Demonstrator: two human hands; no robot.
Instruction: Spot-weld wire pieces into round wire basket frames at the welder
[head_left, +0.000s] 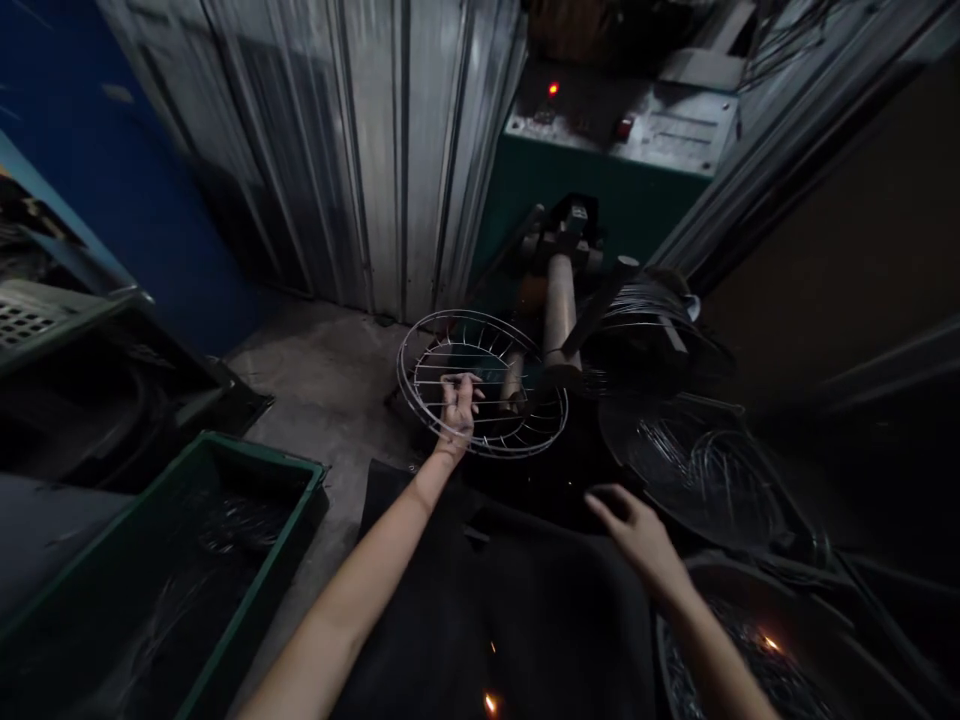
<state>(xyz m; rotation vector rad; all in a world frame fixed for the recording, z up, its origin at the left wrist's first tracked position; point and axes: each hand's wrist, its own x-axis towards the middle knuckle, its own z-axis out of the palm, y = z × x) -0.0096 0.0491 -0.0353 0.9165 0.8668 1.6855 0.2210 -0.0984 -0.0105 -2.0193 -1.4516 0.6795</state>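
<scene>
A round wire basket with a double rim and several thin cross wires hangs tilted near the middle of the view. My left hand reaches into it, with its fingers closed around the cross wires. Just right of the basket stands a metal machine arm, with a lower cylinder partly behind the wires. My right hand is apart from the basket, over the dark cloth on my lap. Its thumb and forefinger are curved with a gap, and no object shows between them.
A green crate with thin wires inside stands at the left. On the right are a tray of wire pieces and a round tub. Behind is a green machine with a red light. Sparks glow low in front.
</scene>
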